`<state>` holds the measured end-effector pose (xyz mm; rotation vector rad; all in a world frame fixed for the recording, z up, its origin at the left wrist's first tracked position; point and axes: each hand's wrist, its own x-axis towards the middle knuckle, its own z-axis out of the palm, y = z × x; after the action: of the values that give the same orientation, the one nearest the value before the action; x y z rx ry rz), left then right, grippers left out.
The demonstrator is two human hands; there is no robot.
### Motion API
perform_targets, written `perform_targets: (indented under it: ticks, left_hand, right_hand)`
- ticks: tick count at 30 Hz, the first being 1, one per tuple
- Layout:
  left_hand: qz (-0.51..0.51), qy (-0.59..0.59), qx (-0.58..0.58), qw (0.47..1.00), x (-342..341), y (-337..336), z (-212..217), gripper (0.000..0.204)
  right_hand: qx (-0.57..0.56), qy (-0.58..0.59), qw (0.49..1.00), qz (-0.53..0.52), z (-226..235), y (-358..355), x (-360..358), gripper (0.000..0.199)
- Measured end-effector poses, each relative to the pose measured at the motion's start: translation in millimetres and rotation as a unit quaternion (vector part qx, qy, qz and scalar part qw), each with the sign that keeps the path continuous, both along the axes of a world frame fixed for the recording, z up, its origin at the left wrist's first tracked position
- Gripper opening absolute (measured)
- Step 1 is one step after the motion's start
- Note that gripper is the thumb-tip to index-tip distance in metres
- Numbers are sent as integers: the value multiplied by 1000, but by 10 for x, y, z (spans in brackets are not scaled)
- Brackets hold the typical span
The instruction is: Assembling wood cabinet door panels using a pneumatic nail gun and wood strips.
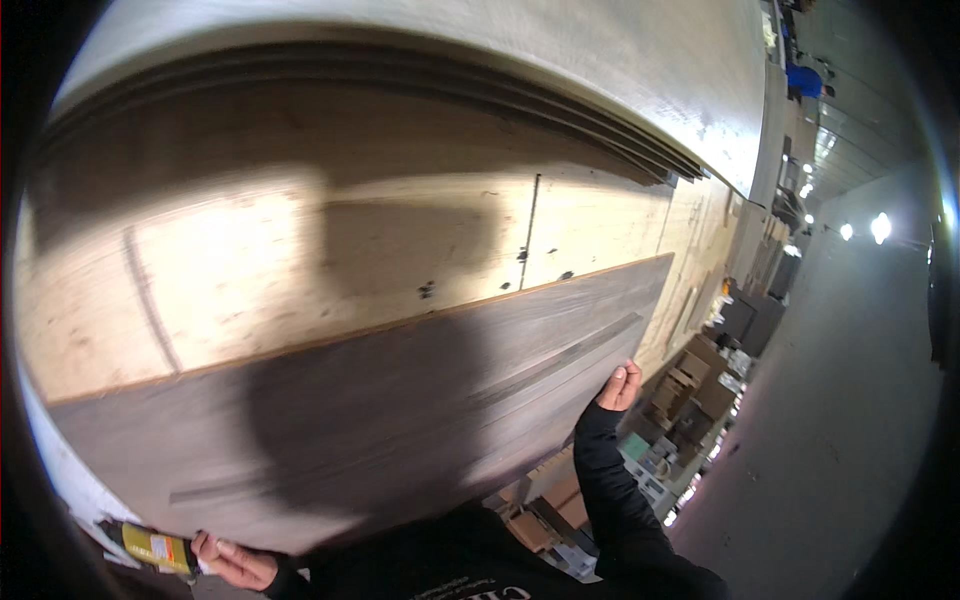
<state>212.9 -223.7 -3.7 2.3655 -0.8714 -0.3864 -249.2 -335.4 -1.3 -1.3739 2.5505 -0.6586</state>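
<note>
A long grey-brown wood-grain panel (390, 400) lies slanted in front of me, my head's shadow across it. Two thin darker strips run along its face. At its right edge my right hand (622, 387) is closed, thumb and fingers pinching the border. My left hand (238, 562) is at the lower left, beside the panel's near corner, its fingers curled against the end of a yellow-green canister-shaped thing (150, 545) with a dark end and a label. That thing's exact kind is unclear. Beyond the panel shows a pale wooden board (410, 250) with dark marks.
Several dark-edged sheets (590, 130) form a stack at the far side, with a pale smooth surface (600, 50) above them. To the right are cardboard boxes (680, 385), assorted stacked goods and a grey floor (810, 400). Bright lamps shine farther off.
</note>
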Motion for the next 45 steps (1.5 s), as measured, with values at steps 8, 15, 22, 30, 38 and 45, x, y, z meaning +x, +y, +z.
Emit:
perform_targets:
  ticks: [8,15,22,30,38,45]
  left_hand:
    - [-14,0,-64,998,-69,-26,-14,15]
    - [-39,-19,-86,995,-56,-252,81,10]
    - [-35,26,-122,992,41,-146,31,18]
    - [32,121,-126,984,63,-173,98,15]
    - [11,251,-149,956,153,-110,25,22]
    - [-66,226,-128,963,161,-108,82,20]
  right_hand:
    - [-36,7,999,28,-106,-84,154,25]
    - [-49,0,999,24,-135,-125,-259,28]
    - [-47,237,915,322,182,-758,770,43]
    - [194,-120,787,573,302,-694,3402,28]
    - [314,-139,780,523,394,-745,3772,27]
    - [279,-159,772,548,370,-745,3721,23]
